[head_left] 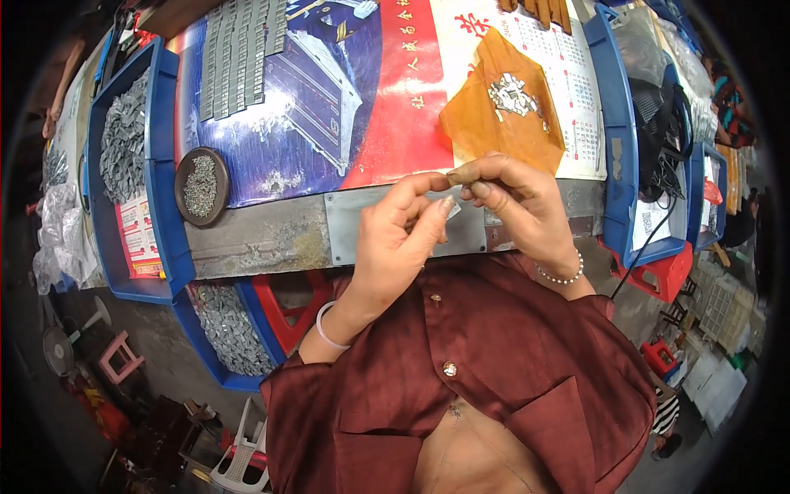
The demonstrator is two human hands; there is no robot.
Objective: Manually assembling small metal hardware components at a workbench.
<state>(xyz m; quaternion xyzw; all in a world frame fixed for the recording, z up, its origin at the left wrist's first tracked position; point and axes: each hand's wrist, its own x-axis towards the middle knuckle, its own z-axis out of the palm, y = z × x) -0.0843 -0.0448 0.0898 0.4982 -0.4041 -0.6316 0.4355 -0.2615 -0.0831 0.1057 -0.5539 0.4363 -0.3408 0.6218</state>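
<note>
In front of my chest, at the table's near edge, both hands meet with their fingertips almost touching. My left hand (403,224) is closed in a pinch, and a small pale piece (453,209) shows at its thumb and fingers. Beside it, my right hand (518,196) pinches thumb against forefinger; the forefinger's tip looks covered in something brownish. What that pinch holds is too small to make out. Just beyond the right hand lies an orange-brown sheet (469,123) bearing a heap of small whitish-silver pieces (512,95).
A round brown dish (181,191) of tiny metal parts stands at the left. Rows of grey metal pieces (234,62) lie on the poster-covered table (395,107). Blue bins (163,198) with grey parts flank it left; another blue bin (619,123) holds bags at right.
</note>
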